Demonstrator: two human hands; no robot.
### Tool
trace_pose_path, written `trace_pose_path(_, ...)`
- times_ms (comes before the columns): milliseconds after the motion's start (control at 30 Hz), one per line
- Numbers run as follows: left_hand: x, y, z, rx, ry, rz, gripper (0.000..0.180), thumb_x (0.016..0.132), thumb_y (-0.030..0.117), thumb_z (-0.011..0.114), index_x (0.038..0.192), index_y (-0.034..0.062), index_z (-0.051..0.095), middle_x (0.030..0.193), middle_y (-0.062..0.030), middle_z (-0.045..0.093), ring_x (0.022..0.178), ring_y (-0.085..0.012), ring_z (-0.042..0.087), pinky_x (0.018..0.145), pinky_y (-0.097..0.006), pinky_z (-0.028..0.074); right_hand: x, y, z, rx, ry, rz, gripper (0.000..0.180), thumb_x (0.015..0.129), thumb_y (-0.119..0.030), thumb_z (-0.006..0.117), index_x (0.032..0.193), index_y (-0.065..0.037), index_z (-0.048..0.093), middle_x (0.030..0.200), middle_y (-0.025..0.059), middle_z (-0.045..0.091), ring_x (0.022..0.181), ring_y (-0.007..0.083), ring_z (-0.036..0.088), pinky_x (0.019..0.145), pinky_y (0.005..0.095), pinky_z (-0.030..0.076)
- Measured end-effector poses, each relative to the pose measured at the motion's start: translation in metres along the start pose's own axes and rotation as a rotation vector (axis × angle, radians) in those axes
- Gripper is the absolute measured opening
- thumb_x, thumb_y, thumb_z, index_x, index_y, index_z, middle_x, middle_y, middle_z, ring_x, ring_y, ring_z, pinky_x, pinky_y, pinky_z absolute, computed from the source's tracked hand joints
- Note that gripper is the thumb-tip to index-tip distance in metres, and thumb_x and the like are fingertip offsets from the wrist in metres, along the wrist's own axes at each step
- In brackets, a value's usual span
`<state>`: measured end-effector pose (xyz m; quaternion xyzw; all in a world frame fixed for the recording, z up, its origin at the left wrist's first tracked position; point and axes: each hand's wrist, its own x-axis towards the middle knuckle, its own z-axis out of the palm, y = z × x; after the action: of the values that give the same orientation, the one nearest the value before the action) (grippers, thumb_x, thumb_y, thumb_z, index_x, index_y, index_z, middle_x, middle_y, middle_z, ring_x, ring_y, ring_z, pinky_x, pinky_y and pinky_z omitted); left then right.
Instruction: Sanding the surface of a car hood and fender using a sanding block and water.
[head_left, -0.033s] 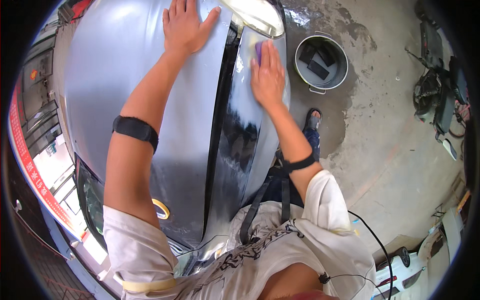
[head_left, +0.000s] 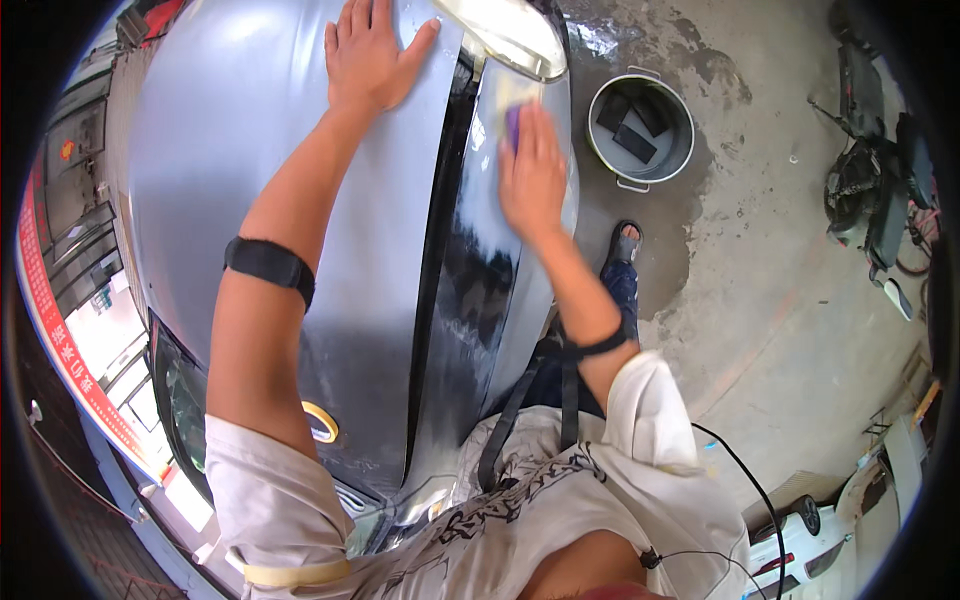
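My left hand [head_left: 372, 58] lies flat on the grey car hood [head_left: 350, 230], fingers spread, thumb out to the right. My right hand [head_left: 536, 175], slightly blurred, presses a small purple sanding pad [head_left: 514, 126] against the car fender [head_left: 485, 190]. Most of the pad is hidden under its fingers. Around the pad the fender looks dull and whitish, with a pale yellow patch [head_left: 517, 93] just beyond it. Nearer me that panel turns glossy black with whitish smears. The headlight [head_left: 515, 35] is just past my right hand.
A metal pot [head_left: 640, 180] with dark rectangular pieces and some liquid stands on the wet concrete floor [head_left: 750, 260], right of the car. A roll of yellow tape [head_left: 320, 422] rests on the hood near my left sleeve. Parked scooters [head_left: 880, 190] line the far right.
My right hand has slid with the purple sanding pad a little toward me along the fender, baring more of the yellow patch. My left hand stays in place.
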<state>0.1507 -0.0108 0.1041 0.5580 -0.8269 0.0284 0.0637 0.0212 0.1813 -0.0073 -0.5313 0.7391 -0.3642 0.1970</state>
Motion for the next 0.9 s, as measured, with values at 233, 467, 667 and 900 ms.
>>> trace_pose_path(233, 0.004, 0.004, -0.002, 0.005, 0.008, 0.006, 0.078, 0.096, 0.049, 0.059, 0.152, -0.0024, 0.04, 0.159, -0.0254, 0.038, 0.149, -0.0422, 0.032, 0.123, -0.055, 0.023, -0.005, 0.005, -0.007, 0.009, -0.06, -0.076, 0.067, 0.095, -0.021, 0.065, 0.154, 0.0, 0.043, 0.161, 0.0196, 0.042, 0.146, 0.0384, 0.043, 0.113, 0.0498, 0.039)
trace_pose_path(467, -0.004, -0.01, -0.004, 0.039, -0.013, -0.031, 0.079, 0.097, 0.051, 0.057, 0.152, -0.0023, 0.04, 0.16, -0.0254, 0.038, 0.15, -0.0418, 0.031, 0.124, -0.054, 0.022, -0.057, -0.009, -0.013, 0.06, -0.105, -0.079, 0.069, 0.095, -0.022, 0.066, 0.156, -0.002, 0.041, 0.162, 0.0175, 0.041, 0.148, 0.0375, 0.041, 0.115, 0.0503, 0.037)
trace_pose_path(667, 0.007, -0.001, 0.005, 0.022, -0.002, -0.013, 0.08, 0.097, 0.052, 0.057, 0.153, -0.0021, 0.04, 0.161, -0.0252, 0.037, 0.15, -0.0416, 0.03, 0.124, -0.054, 0.021, 0.007, 0.017, 0.003, 0.044, -0.078, -0.016, 0.068, 0.097, -0.026, 0.063, 0.157, -0.002, 0.039, 0.163, 0.0165, 0.04, 0.151, 0.0365, 0.036, 0.116, 0.0506, 0.035)
trace_pose_path(900, 0.003, 0.001, -0.002, 0.006, -0.022, -0.012, 0.079, 0.097, 0.051, 0.057, 0.153, -0.0021, 0.04, 0.16, -0.0254, 0.037, 0.15, -0.0414, 0.03, 0.124, -0.054, 0.021, -0.028, 0.001, -0.017, 0.077, -0.118, -0.144, 0.068, 0.097, -0.024, 0.063, 0.156, 0.0, 0.04, 0.163, 0.0169, 0.039, 0.152, 0.0369, 0.034, 0.117, 0.0507, 0.034)
